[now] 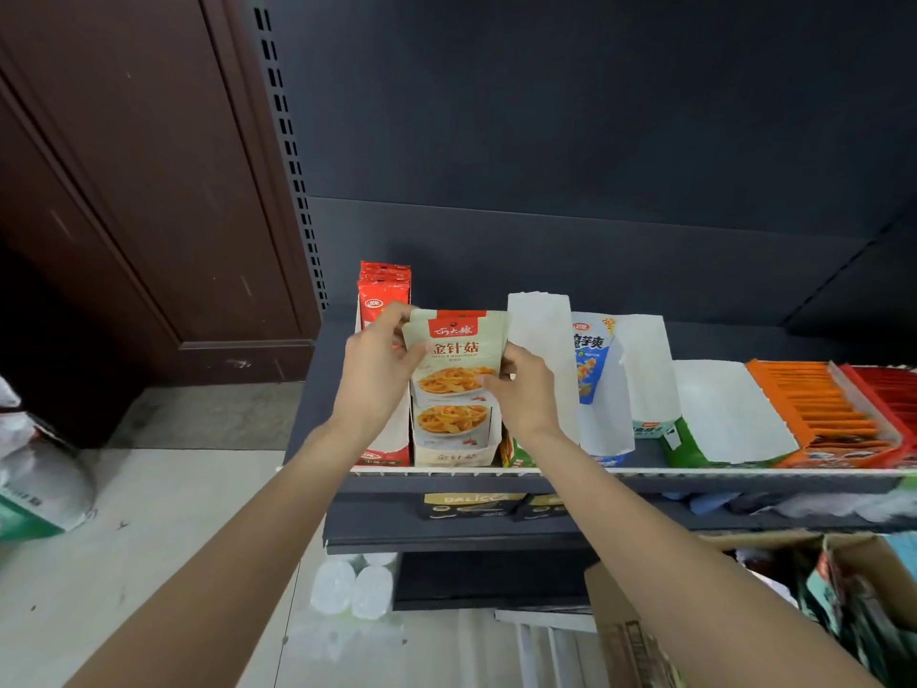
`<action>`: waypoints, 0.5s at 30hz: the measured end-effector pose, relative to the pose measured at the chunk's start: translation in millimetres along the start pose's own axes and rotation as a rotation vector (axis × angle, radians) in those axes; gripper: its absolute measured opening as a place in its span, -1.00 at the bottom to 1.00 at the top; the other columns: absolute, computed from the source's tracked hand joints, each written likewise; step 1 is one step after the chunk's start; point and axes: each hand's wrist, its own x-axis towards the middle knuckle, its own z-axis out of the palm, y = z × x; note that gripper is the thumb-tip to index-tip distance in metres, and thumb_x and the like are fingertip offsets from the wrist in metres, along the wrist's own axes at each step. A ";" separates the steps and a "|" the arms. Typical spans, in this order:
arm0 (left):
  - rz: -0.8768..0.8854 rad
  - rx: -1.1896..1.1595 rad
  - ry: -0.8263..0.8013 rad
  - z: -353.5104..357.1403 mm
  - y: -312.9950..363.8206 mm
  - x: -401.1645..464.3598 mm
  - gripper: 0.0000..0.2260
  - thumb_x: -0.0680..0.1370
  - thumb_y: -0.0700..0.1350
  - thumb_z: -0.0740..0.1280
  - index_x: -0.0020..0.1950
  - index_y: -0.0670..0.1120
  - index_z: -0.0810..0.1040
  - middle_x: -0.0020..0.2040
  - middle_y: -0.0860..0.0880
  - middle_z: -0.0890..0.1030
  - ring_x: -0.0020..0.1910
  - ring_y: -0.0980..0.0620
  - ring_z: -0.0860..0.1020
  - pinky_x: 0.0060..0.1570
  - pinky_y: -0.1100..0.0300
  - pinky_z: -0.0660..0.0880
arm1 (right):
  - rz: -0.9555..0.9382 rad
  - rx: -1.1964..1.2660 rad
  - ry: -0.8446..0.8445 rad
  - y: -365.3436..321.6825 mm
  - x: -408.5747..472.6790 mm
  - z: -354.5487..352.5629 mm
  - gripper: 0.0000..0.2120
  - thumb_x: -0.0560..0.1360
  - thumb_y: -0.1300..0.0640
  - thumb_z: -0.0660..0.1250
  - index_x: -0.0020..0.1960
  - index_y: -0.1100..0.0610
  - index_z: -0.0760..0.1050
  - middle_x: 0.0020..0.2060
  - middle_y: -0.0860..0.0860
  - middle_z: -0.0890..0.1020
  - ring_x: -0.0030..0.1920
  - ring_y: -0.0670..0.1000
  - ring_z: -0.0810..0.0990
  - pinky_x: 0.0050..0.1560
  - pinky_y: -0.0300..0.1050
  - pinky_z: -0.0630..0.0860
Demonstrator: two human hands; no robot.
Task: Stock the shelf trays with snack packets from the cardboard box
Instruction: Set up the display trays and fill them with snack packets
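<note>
Packet (454, 347) reading "金针菇 NEEDLE MUSHROOM", left grip (377, 367) and right grip (526, 389) pinching its sides, above matching tray (454, 456)

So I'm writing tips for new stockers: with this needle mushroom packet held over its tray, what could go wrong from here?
1. The left hand and right hand pinch only the side edges of the needle mushroom packet, so it could slip or buckle on the way down.
2. The tray already holds a matching packet, so this one may catch on it or sit crooked.
3. The tall white divider stands close beside the right hand and could get knocked.
</note>
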 end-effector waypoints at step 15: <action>0.135 0.540 -0.149 11.3 -7.8 -4.1 -0.76 0.57 -0.09 0.31 0.24 -0.03 0.49 0.27 -0.02 0.52 0.24 0.00 0.48 0.21 0.07 0.42 | -0.179 -0.267 -0.025 1.3 6.9 -11.4 -0.85 0.55 0.22 0.29 0.11 0.16 0.53 0.11 0.06 0.59 0.10 0.00 0.56 0.01 -0.30 0.48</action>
